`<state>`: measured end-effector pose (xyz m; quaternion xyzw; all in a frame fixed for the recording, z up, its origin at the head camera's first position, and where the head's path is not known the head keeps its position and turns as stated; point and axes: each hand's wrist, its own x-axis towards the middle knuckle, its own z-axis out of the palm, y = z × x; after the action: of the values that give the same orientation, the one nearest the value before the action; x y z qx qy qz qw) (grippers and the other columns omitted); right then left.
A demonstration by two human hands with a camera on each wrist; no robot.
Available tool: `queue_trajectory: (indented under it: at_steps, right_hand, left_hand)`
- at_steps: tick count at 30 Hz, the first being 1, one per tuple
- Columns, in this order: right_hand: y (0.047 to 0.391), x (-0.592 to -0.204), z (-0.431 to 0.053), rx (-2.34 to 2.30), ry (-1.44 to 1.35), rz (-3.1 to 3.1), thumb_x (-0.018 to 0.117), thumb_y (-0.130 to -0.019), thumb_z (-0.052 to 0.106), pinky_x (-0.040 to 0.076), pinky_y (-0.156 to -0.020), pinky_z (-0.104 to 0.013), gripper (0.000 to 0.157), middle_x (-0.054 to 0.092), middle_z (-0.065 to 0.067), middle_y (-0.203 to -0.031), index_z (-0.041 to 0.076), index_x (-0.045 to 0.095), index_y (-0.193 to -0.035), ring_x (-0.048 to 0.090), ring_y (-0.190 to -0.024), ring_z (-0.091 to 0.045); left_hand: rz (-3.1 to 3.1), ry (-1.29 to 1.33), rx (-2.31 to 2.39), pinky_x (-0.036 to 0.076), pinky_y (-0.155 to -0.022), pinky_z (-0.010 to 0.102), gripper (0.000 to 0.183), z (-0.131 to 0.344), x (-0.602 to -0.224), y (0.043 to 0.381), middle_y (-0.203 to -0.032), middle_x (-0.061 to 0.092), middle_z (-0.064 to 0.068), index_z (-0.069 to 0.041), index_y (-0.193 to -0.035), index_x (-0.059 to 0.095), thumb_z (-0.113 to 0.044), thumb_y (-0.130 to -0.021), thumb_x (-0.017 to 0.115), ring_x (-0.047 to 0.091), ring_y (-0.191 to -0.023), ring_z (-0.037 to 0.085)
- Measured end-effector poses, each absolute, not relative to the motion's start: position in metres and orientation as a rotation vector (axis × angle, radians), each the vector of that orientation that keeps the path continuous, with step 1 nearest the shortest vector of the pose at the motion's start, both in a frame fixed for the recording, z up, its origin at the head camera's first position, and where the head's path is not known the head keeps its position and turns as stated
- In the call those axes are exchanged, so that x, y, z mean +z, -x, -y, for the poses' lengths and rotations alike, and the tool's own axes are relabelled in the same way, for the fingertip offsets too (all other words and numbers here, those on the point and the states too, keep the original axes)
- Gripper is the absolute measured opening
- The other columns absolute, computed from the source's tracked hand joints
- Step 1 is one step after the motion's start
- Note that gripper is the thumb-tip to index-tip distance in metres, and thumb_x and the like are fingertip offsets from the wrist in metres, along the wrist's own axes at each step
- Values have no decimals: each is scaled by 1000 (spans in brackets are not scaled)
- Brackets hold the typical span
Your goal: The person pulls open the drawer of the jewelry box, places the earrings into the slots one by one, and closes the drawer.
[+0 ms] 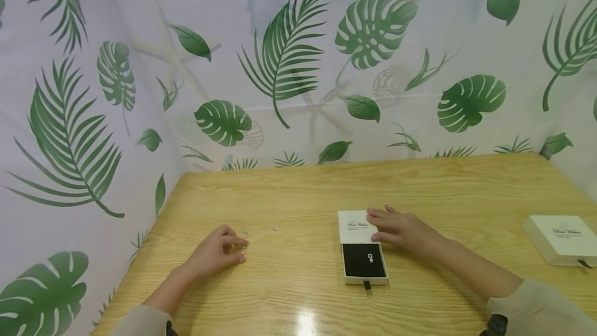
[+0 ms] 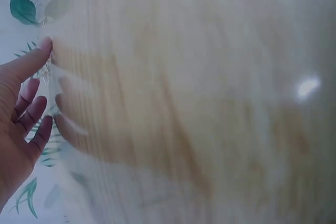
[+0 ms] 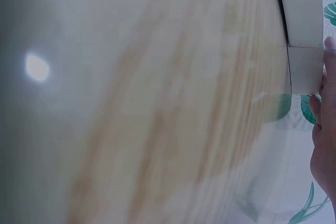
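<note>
My left hand (image 1: 215,252) is at the table's left, thumb and fingers apart around a small shiny piece of jewelry (image 1: 243,249). Two more tiny shiny pieces lie just beyond, one near the fingers (image 1: 245,232) and another piece (image 1: 275,228) farther right; their exact kind is too small to tell. My right hand (image 1: 406,229) rests on the white "Best Wishes" sleeve of a jewelry box (image 1: 351,229), fingers extended over its right side. Its drawer, pulled out toward me, shows a black lining (image 1: 355,266) with a silver charm-like piece (image 1: 370,257) on it.
A second white gift box (image 1: 562,240), with a black ribbon tab, stands at the table's right. The wooden table (image 1: 280,191) meets a leaf-patterned cloth (image 1: 298,77) at the back and left. Glare spots shine on its front.
</note>
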<state>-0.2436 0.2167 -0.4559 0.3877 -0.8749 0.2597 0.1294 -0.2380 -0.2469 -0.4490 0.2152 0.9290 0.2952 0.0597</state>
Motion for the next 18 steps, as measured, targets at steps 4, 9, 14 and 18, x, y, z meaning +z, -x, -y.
queue_trajectory:
  at_steps: [4, 9, 14, 18]
  right_hand:
    - [243, -456, -217, 773, -1133, 2535, 70, -83, 21, 19, -109, -15, 46, 57, -19, -127, -5, 61, -120, 54, -116, -36]
    - [242, -455, -216, 805, -1113, 2572, 69, -84, 22, 19, -109, -15, 47, 56, -19, -129, -3, 60, -123, 51, -118, -39]
    - [242, -455, -216, 789, -1113, 2574, 69, -84, 21, 20, -109, -15, 47, 57, -18, -129, -4, 60, -123, 52, -117, -40]
    - [243, -455, -216, 786, -1110, 2581, 69, -85, 22, 21, -109, -17, 47, 56, -18, -130, -3, 60, -123, 52, -118, -39]
  left_hand:
    - [-2765, -714, 936, 37, -67, 22, 32, 253, -455, 244, -91, 45, -3, -14, -108, 72, -31, -81, 75, 39, -79, 12]
    - [-2751, -793, 943, 39, -68, 22, 33, 256, -458, 247, -91, 46, -5, -12, -108, 72, -31, -81, 74, 40, -79, 10]
    - [-2766, -792, 952, 40, -67, 22, 32, 255, -460, 246, -90, 48, -7, -13, -108, 72, -32, -82, 73, 41, -78, 9]
    - [-2779, -759, 962, 41, -66, 22, 30, 254, -461, 244, -90, 49, -8, -14, -107, 72, -32, -82, 72, 42, -77, 9]
